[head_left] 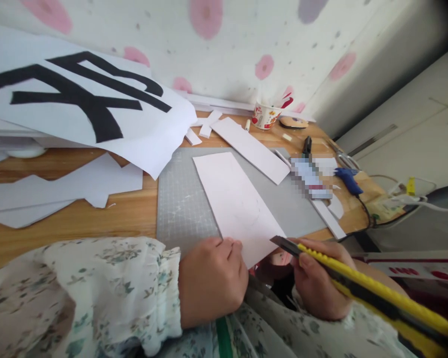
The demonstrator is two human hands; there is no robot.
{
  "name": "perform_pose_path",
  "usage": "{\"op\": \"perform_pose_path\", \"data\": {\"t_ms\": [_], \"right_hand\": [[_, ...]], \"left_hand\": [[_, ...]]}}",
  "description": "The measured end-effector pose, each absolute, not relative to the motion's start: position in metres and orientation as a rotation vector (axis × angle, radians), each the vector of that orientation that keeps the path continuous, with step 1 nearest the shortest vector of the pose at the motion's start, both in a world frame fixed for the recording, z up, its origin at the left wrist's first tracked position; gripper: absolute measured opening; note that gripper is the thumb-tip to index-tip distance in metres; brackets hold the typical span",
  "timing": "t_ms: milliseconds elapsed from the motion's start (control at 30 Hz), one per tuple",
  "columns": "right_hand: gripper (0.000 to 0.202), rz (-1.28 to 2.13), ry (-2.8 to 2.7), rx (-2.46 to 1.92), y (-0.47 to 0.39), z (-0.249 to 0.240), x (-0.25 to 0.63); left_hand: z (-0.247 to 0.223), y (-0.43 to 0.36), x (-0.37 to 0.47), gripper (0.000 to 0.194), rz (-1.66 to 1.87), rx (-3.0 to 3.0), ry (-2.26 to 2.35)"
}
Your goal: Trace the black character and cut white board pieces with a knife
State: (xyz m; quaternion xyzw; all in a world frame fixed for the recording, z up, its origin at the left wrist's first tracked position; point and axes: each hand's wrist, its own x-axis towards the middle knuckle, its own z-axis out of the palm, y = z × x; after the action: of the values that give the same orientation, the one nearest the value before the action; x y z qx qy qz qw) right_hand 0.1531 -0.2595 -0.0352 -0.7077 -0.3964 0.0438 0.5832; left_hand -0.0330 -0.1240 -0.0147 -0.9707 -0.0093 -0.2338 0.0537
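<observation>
My right hand [321,278] is closed around a yellow and black utility knife [366,283]. Its blade is out, with the tip by the near right corner of a white foam board piece [235,199]; whether it touches cannot be told. My left hand [218,273] has its fingers curled at the near left edge of that board, holding it. The board lies slanted on a grey cutting mat [182,199], its near end over the mat's front edge. A second white strip [252,149] lies behind it on the mat.
On the left lie a large paper with black characters [78,94] and white offcuts [59,184]. A paper cup [265,114] stands at the back. To the right are a blurred phone-like object [310,178], a blue glue gun [349,180], scissors [345,156] and cables [414,199].
</observation>
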Motion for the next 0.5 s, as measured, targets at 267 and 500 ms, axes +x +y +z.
{"op": "perform_pose_path", "data": {"t_ms": [267,500], "right_hand": [[0.016,0.209,-0.842,-1.645,-0.218,-0.032,0.142],[0.018,0.302,-0.980,-1.776,-0.188,-0.019,0.164]], "left_hand": [[-0.020,-0.113,-0.032,0.019,-0.754,-3.022,-0.062],[-0.025,-0.107,-0.029,0.017,-0.740,-3.090,-0.204]]}}
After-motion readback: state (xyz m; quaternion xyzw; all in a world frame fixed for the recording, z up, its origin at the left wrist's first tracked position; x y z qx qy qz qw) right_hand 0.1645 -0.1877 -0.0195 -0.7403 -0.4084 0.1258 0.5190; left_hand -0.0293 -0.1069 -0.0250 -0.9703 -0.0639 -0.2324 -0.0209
